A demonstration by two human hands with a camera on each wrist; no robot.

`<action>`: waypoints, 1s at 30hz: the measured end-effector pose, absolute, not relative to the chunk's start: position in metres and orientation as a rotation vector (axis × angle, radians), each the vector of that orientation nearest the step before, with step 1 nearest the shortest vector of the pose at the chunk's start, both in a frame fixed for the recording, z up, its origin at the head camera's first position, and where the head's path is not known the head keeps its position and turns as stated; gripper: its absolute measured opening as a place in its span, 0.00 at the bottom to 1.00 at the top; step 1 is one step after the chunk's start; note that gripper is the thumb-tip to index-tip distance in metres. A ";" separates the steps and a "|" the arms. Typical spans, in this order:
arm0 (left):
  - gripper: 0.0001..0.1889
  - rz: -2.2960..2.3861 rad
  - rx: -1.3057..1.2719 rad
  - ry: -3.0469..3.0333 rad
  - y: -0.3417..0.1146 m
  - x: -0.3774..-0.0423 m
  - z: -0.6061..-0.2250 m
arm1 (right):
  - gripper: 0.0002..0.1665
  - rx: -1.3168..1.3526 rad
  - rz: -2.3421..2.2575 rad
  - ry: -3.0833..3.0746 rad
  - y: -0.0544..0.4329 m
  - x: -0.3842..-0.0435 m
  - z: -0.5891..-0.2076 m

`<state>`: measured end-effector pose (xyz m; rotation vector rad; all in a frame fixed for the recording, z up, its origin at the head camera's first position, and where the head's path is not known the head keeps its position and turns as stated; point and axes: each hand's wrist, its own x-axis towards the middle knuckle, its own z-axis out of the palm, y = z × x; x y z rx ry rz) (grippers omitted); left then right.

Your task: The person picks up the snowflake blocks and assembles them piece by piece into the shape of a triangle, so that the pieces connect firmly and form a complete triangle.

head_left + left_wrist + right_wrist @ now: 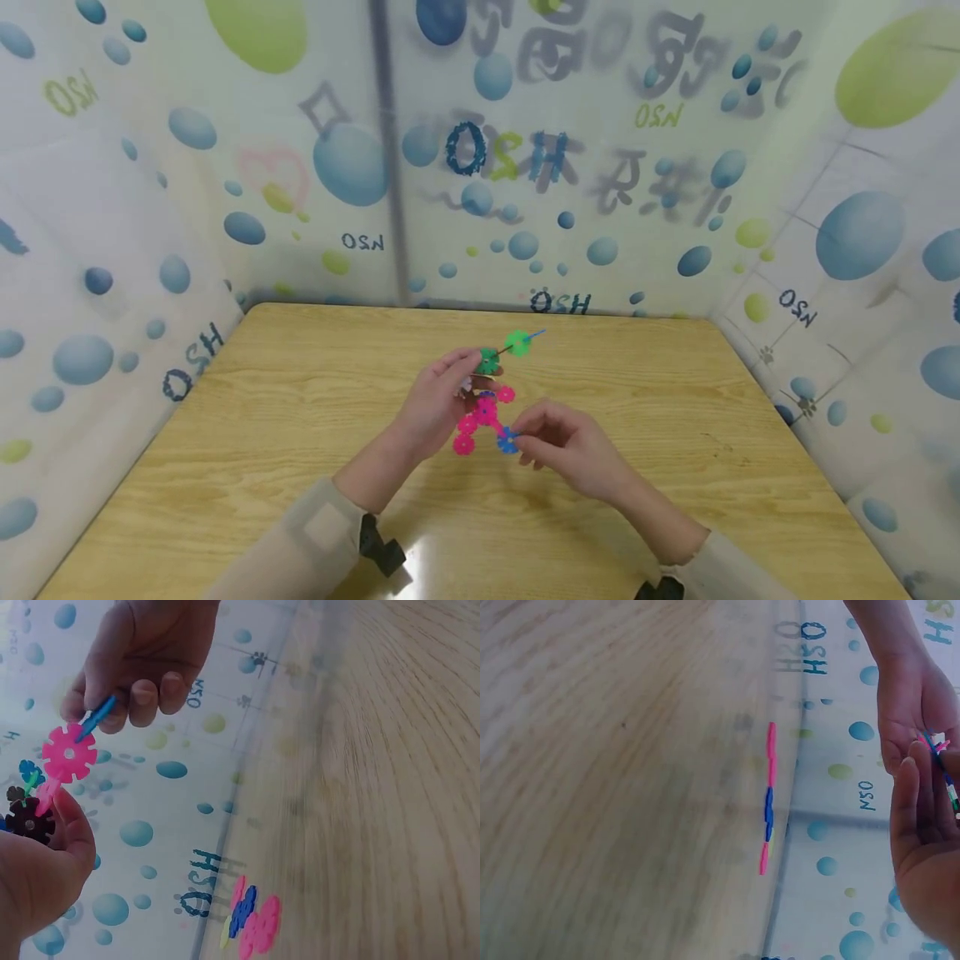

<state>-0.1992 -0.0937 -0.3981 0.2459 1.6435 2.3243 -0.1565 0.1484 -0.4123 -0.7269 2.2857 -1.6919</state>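
Note:
My left hand (pixel 438 402) holds a chain of notched plastic discs. A dark green disc (pixel 488 362) shows at its fingertips, with a light green disc (pixel 517 342) beyond and a blue disc seen edge-on at the far end. In the left wrist view a dark brown disc (pixel 30 823) lies against that hand, near a pink disc (pixel 69 754). Between thumb and fingers, my right hand (pixel 573 450) pinches a blue disc (pixel 507 440), which meets the pink disc's edge. Whether it is fully slotted in, I cannot tell. The right wrist view shows both hands close together, largely covering the chain.
Behind the held chain, a group of joined pink and blue discs (pixel 261 930) is on the wooden table (pixel 300 375); a yellowish edge shows beside it. Patterned sheeting (pixel 495 250) encloses the table's back and sides.

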 end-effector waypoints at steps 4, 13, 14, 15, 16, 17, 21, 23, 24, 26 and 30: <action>0.18 2.296 0.258 1.657 -0.095 -0.200 -0.399 | 0.08 -0.789 -1.695 2.261 0.151 -0.154 -0.406; 0.23 2.080 0.202 1.866 -0.093 -0.202 -0.409 | 0.11 -0.974 -1.711 2.237 0.156 -0.157 -0.394; 0.23 2.046 0.204 1.898 -0.092 -0.202 -0.410 | 0.10 -0.986 -1.717 2.248 0.156 -0.158 -0.393; 0.23 2.014 0.207 1.928 -0.090 -0.201 -0.411 | 0.10 -0.994 -1.727 2.255 0.155 -0.158 -0.392; 0.23 1.983 0.207 1.954 -0.089 -0.200 -0.411 | 0.10 -1.004 -1.742 2.262 0.155 -0.159 -0.391; 0.23 1.947 0.211 1.976 -0.088 -0.200 -0.411 | 0.10 -1.022 -1.754 2.276 0.154 -0.160 -0.390; 0.23 1.822 0.242 2.017 -0.084 -0.198 -0.414 | 0.10 -1.102 -1.790 2.354 0.151 -0.163 -0.387; 0.22 1.790 0.269 2.010 -0.083 -0.198 -0.415 | 0.10 -1.134 -1.794 2.403 0.150 -0.165 -0.385; 0.22 1.781 0.281 2.006 -0.083 -0.198 -0.415 | 0.10 -1.141 -1.794 2.423 0.149 -0.167 -0.384; 0.23 1.773 0.298 2.000 -0.082 -0.198 -0.416 | 0.11 -1.157 -1.797 2.445 0.147 -0.168 -0.382; 0.25 1.761 0.312 2.026 -0.082 -0.197 -0.416 | 0.11 -1.159 -1.798 2.476 0.146 -0.170 -0.380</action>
